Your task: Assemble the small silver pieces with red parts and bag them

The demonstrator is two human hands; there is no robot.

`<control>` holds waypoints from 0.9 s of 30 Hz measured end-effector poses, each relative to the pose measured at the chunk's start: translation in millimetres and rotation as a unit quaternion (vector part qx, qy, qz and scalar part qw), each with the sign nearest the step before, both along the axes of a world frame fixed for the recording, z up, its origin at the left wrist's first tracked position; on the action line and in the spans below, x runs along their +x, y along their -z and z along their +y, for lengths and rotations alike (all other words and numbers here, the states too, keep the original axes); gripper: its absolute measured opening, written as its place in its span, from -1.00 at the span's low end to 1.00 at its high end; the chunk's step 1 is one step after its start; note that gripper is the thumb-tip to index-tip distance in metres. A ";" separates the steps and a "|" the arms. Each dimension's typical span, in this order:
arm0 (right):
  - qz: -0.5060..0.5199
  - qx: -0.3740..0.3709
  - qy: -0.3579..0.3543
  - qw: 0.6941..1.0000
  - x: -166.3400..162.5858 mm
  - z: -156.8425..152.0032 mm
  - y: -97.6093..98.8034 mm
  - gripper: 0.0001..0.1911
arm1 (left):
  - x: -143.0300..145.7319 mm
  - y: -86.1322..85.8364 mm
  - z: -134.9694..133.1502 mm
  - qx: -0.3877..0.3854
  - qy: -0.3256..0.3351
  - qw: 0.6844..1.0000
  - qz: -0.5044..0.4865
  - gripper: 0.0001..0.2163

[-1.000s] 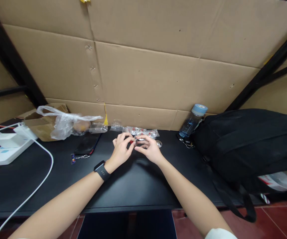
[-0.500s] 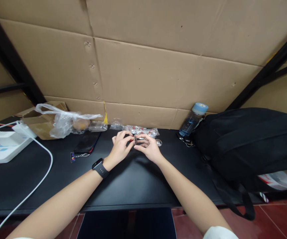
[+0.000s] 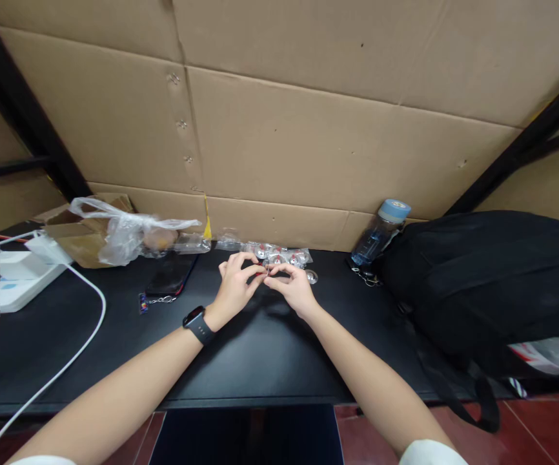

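Just in front of the pile of small clear packets (image 3: 279, 254), the left hand (image 3: 235, 287) and right hand (image 3: 293, 289) meet fingertip to fingertip, both pinching one small red-and-silver piece (image 3: 263, 276); the blue water bottle (image 3: 379, 232) stands to the packets' right.

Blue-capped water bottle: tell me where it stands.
In the head view, the water bottle stands right of both hands at the desk's back edge, against the cardboard wall, beside the black backpack.

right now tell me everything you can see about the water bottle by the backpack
The water bottle is clear blue-tinted plastic with a pale blue cap. It stands at the back of the black table, leaning toward the cardboard wall, right beside the black backpack. A small chain lies at its base. How full it is cannot be told. Neither hand touches it.
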State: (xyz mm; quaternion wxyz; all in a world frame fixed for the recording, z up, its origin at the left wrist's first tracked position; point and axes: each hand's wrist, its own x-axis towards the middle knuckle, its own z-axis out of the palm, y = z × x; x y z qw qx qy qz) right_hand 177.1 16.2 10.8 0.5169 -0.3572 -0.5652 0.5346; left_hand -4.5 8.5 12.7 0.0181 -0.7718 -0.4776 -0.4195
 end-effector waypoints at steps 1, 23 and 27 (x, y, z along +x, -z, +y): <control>-0.003 -0.003 0.003 1.000 -0.3 0.1 -0.1 -0.61 | -0.3 0.2 -0.1 0.025 0.006 1.000 0.006 -0.89; -0.249 0.202 -0.007 0.947 16.0 2.8 -13.5 -0.84 | -2.5 -16.3 -3.9 -0.106 0.109 0.988 0.000 -0.74; -0.268 0.217 0.011 0.939 21.1 3.1 -18.4 -0.88 | -0.8 -8.6 0.1 -0.126 0.102 0.986 0.031 -0.82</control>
